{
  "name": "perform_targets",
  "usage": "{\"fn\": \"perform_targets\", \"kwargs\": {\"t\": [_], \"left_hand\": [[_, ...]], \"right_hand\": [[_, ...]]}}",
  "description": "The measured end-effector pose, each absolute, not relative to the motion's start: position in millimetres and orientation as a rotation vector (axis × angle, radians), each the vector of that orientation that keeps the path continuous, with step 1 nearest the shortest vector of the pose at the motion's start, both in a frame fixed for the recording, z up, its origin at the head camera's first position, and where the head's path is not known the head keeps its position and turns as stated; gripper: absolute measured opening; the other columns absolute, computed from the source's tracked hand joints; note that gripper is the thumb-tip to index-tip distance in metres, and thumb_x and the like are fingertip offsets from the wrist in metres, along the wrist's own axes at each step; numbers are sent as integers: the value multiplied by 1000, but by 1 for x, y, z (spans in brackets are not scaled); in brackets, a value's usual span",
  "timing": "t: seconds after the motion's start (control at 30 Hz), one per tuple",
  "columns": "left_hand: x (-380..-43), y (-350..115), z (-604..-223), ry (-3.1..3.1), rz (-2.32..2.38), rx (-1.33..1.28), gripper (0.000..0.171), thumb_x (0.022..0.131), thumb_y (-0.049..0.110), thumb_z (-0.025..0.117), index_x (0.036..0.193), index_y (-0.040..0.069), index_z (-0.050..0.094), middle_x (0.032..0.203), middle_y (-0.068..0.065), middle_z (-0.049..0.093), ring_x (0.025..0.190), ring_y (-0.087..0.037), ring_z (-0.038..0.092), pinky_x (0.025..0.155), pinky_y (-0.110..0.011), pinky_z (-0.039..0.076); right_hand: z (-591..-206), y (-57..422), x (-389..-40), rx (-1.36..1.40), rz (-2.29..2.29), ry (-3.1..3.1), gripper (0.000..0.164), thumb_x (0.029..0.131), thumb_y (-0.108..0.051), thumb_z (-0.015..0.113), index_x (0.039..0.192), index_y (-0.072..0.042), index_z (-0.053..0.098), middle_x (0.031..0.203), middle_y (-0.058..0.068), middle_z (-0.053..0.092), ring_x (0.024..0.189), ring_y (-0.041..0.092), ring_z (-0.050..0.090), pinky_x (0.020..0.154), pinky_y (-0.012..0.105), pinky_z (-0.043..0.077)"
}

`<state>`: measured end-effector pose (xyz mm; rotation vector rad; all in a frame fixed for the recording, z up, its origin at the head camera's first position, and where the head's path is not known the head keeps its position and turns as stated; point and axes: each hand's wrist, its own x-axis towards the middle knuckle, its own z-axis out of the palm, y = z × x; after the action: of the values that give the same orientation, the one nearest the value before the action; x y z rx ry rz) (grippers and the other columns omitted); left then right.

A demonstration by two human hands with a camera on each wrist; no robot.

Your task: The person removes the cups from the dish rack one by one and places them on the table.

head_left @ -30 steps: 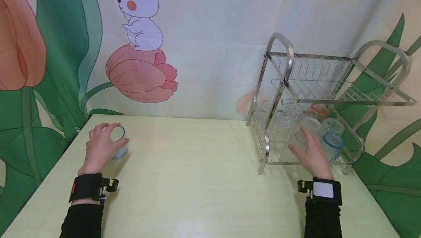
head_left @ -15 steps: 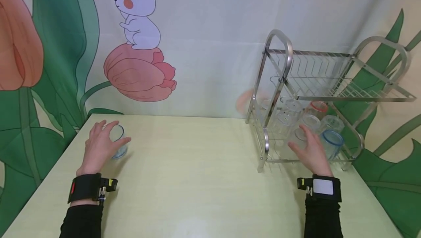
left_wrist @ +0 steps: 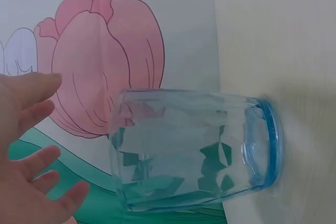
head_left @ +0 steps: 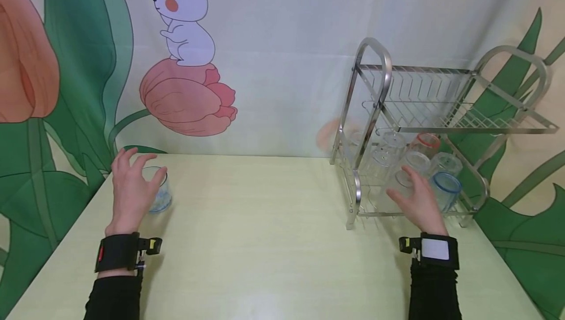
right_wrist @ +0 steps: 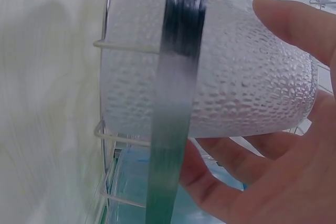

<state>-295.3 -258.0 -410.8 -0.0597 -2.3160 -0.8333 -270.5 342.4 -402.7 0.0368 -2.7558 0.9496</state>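
A light-blue drinking glass [head_left: 162, 200] stands upright on the table at the far left, its thick blue base down in the left wrist view. Behind and above it is my left hand [head_left: 132, 190], fingers spread; a gap shows between fingertips and glass [left_wrist: 173, 150] in the wrist view. On the rack's lower tier, my right hand [head_left: 421, 204] holds a clear pebbled drinking glass [right_wrist: 236, 82], narrower end up. Thumb and fingers lie on opposite sides of it, behind a metal bar [right_wrist: 176, 77] in the right wrist view.
The two-tier metal dish rack [head_left: 476, 130] stands at the table's right back. Its lower tier also holds a blue-rimmed glass [head_left: 447, 190], a red-rimmed glass [head_left: 427, 144] and several clear ones. A printed cloth [head_left: 282, 89] hangs behind the pale table [head_left: 265, 241].
My left hand has come away from the light-blue glass, moving left and back with its fingers spreading. The glass stays standing. My right hand keeps its place at the rack.
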Motion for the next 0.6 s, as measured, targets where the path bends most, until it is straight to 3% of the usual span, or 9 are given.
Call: {"fn": "perform_targets", "kwargs": {"t": [0.6], "left_hand": [[-286,-231,-402,-2220,-857,-147,24,90,8,69,110,-6,67,138,-29,39,139,-40,20,112,-57,17]], "right_hand": [[-382,344,-258,-61,980,-2679,83,91,-45,67,151,-4,28,146,33,34,130,53,33,96,69,32]]}}
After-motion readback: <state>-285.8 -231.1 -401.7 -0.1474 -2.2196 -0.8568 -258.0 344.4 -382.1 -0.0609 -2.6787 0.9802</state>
